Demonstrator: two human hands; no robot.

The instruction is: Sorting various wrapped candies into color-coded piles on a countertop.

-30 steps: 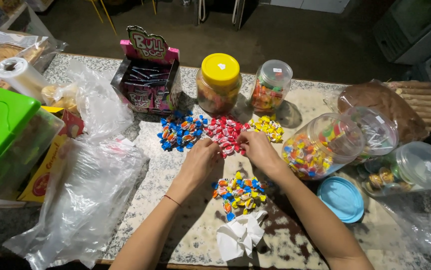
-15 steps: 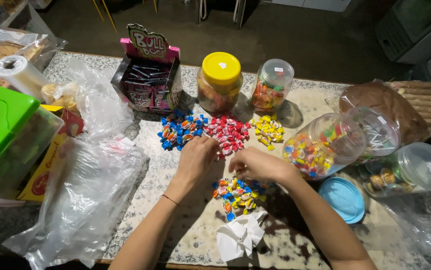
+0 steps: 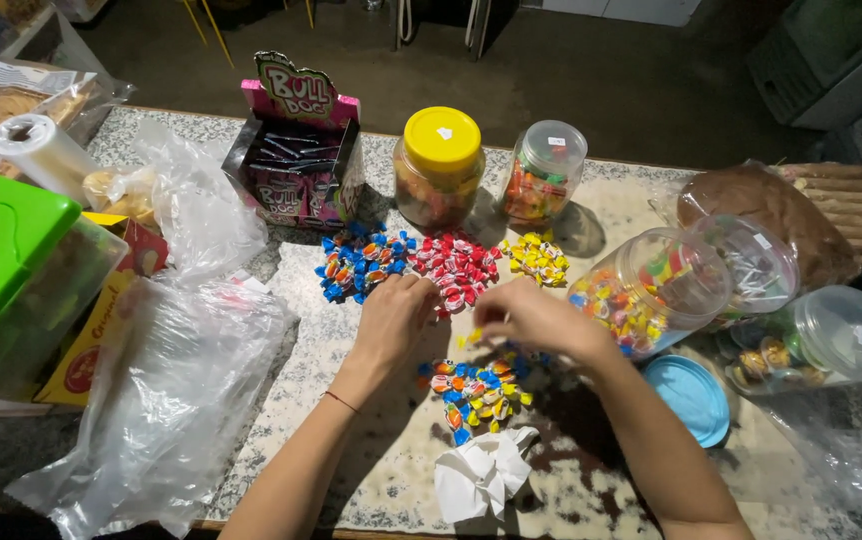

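On the speckled stone counter lie four heaps of wrapped candies: a blue pile (image 3: 353, 265), a red pile (image 3: 459, 266), a yellow pile (image 3: 539, 256) and a mixed pile (image 3: 476, 388) nearer me. My left hand (image 3: 393, 320) rests palm down between the blue and red piles, fingers curled at their near edge. My right hand (image 3: 536, 320) hovers above the mixed pile and pinches a small yellow candy (image 3: 474, 336) at its fingertips.
Behind the piles stand a pink candy display box (image 3: 296, 150), a yellow-lidded jar (image 3: 439, 168) and a clear-lidded jar (image 3: 543, 175). An open jar of mixed candies (image 3: 651, 290) lies on its side at right, its blue lid (image 3: 691, 398) beside it. Plastic bags (image 3: 176, 390), a green-lidded box (image 3: 1, 260) at left.
My right hand has drawn back from the yellow pile toward the mixed pile, now with a yellow candy in its fingertips. My left hand has barely moved.
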